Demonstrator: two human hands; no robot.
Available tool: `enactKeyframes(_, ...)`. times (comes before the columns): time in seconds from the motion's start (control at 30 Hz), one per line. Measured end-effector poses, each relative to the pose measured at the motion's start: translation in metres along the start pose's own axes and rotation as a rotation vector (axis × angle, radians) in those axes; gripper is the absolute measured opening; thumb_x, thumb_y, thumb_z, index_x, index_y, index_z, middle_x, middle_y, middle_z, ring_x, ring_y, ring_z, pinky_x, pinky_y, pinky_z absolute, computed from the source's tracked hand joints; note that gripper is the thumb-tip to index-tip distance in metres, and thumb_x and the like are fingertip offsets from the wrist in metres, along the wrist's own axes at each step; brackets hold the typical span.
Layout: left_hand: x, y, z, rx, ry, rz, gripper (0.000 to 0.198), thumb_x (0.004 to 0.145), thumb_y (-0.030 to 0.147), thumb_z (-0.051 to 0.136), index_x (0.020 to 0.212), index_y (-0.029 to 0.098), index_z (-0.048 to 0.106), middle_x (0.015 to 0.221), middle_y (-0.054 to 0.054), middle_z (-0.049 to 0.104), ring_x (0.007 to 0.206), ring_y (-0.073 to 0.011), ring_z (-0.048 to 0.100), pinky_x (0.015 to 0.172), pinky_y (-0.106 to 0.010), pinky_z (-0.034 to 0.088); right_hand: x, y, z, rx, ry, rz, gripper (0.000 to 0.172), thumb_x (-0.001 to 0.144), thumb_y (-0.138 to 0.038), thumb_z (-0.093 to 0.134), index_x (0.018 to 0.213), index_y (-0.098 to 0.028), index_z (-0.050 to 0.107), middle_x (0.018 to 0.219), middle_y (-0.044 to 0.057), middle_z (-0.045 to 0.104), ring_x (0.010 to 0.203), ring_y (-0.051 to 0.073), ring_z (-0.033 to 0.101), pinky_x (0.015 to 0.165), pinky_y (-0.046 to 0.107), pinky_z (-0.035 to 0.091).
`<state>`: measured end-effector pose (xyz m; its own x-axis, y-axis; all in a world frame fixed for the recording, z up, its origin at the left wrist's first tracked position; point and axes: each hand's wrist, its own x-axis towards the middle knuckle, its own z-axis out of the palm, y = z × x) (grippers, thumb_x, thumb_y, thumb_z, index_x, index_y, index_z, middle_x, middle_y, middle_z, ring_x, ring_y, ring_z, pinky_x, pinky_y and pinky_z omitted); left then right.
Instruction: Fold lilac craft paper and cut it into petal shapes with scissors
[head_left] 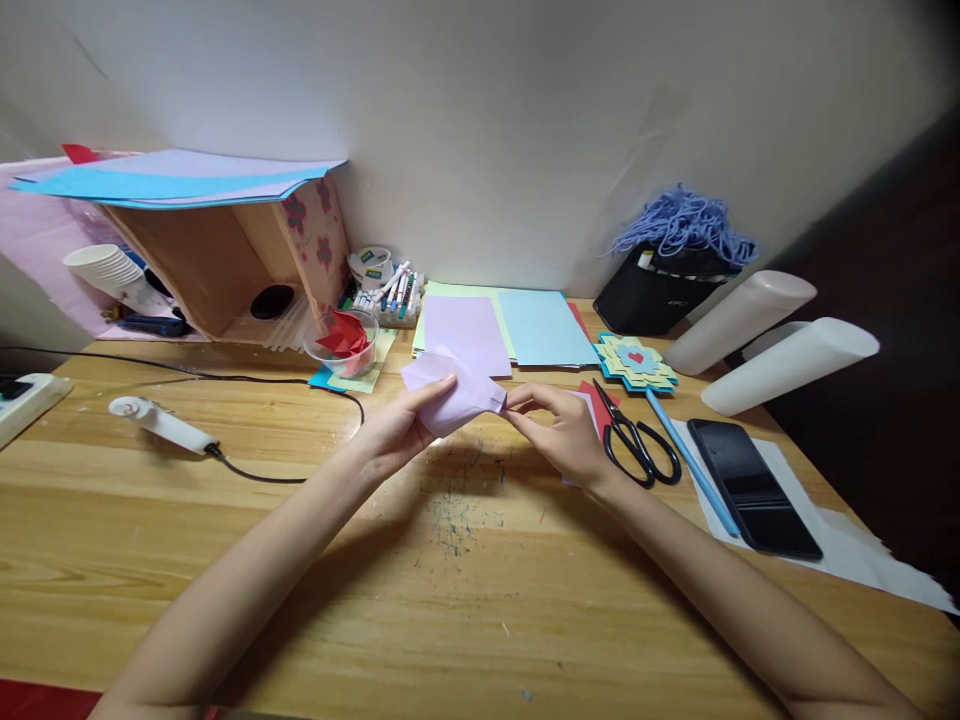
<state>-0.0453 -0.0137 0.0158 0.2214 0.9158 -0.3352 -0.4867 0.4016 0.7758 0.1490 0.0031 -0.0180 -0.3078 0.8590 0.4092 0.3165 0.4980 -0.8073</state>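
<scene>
A folded piece of lilac paper (454, 393) is held just above the wooden table (225, 560), near its middle. My left hand (401, 430) grips the paper's left part, fingers curled under it and thumb on top. My right hand (559, 430) pinches the paper's right corner between thumb and forefinger. Both hands are closed on the same piece.
Black scissors (637, 440), a blue pencil (690, 460) and a black phone (750, 485) on white paper lie to the right. Coloured sheets (525, 325), a layered paper flower (636, 362), markers (394, 290), a glass bowl (345, 340), a cardboard box (217, 260) and a corded tool (161, 420) stand behind and left.
</scene>
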Motion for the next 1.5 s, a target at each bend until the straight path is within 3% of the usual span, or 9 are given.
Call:
enactKeyframes(0.27,0.001,-0.012,-0.001,0.010,0.002,-0.054,0.023,0.070,0.020,0.068,0.092,0.015,0.064,0.095,-0.007,0.068,0.077,-0.0146,0.064,0.073,-0.024,0.053,-0.002,-0.002,0.000,-0.117,-0.057,-0.128,0.008,0.079,-0.020,0.056,0.080,-0.020,0.064,0.077,0.003,0.067,0.072,0.017,0.061,0.067,0.032,0.048)
enactKeyframes(0.43,-0.001,-0.017,-0.001,0.110,0.008,-0.028,0.027,0.068,0.025,0.071,0.091,0.013,0.065,0.091,-0.007,0.068,0.076,-0.0143,0.063,0.073,-0.025,0.050,-0.004,-0.006,0.001,-0.217,-0.061,-0.218,0.009,0.079,-0.018,0.054,0.078,-0.021,0.062,0.074,0.003,0.065,0.069,0.017,0.059,0.064,0.030,0.045)
enactKeyframes(0.57,-0.004,-0.017,0.001,0.279,0.058,0.117,0.035,0.067,0.033,0.070,0.093,0.011,0.061,0.091,-0.009,0.066,0.077,-0.0154,0.063,0.070,-0.025,0.049,-0.008,-0.006,0.004,-0.263,-0.087,-0.245,0.009,0.080,-0.019,0.053,0.076,-0.021,0.060,0.074,0.004,0.065,0.071,0.018,0.057,0.064,0.031,0.044)
enactKeyframes(0.73,-0.005,-0.015,0.002,0.495,0.270,0.379,0.064,0.066,0.036,0.070,0.118,0.016,0.039,0.104,-0.011,0.060,0.092,-0.0207,0.060,0.076,-0.032,0.050,-0.015,-0.010,0.008,-0.323,-0.105,-0.312,0.008,0.079,-0.016,0.051,0.077,-0.021,0.057,0.072,0.004,0.063,0.068,0.018,0.055,0.060,0.030,0.042)
enactKeyframes(0.83,-0.010,-0.016,0.003,0.673,0.287,0.555,0.070,0.076,0.040,0.060,0.131,0.022,0.019,0.112,-0.012,0.054,0.103,-0.0216,0.055,0.086,-0.039,0.046,-0.016,-0.013,0.009,-0.362,0.003,-0.321,0.009,0.078,-0.014,0.052,0.073,-0.022,0.054,0.068,0.003,0.061,0.064,0.017,0.052,0.057,0.030,0.040)
enactKeyframes(0.93,-0.019,-0.018,0.009,0.918,0.281,0.732,0.071,0.078,0.042,0.057,0.134,0.027,0.014,0.132,-0.014,0.035,0.118,-0.0236,0.042,0.097,-0.043,0.037,-0.016,-0.014,0.008,-0.414,0.135,-0.325,0.012,0.076,-0.014,0.055,0.069,-0.023,0.050,0.063,0.002,0.057,0.062,0.018,0.049,0.056,0.030,0.039)
enactKeyframes(1.13,-0.031,-0.019,0.020,1.142,0.251,0.912,0.095,0.069,0.044,0.066,0.139,0.030,0.003,0.140,-0.014,0.019,0.124,-0.0291,0.030,0.098,-0.044,0.034,-0.017,-0.012,0.009,-0.440,0.159,-0.351,0.016,0.076,-0.014,0.057,0.068,-0.022,0.046,0.062,0.002,0.055,0.060,0.017,0.047,0.057,0.030,0.037)
enactKeyframes(1.23,-0.030,-0.018,0.020,1.215,0.237,0.951,0.092,0.070,0.043,0.066,0.140,0.031,0.008,0.136,-0.013,0.023,0.123,-0.0305,0.030,0.098,-0.046,0.032,-0.017,-0.014,0.010,-0.444,0.185,-0.400,0.017,0.075,-0.012,0.058,0.070,-0.022,0.045,0.062,0.001,0.055,0.058,0.015,0.044,0.055,0.028,0.036)
enactKeyframes(1.5,-0.028,-0.024,0.017,1.300,0.189,0.863,0.081,0.072,0.047,0.062,0.139,0.025,0.023,0.112,-0.010,0.034,0.110,-0.0277,0.040,0.096,-0.046,0.034,-0.018,-0.018,0.007,-0.484,0.186,-0.457,0.019,0.077,-0.016,0.059,0.068,-0.021,0.043,0.061,0.002,0.054,0.060,0.016,0.043,0.054,0.027,0.035)
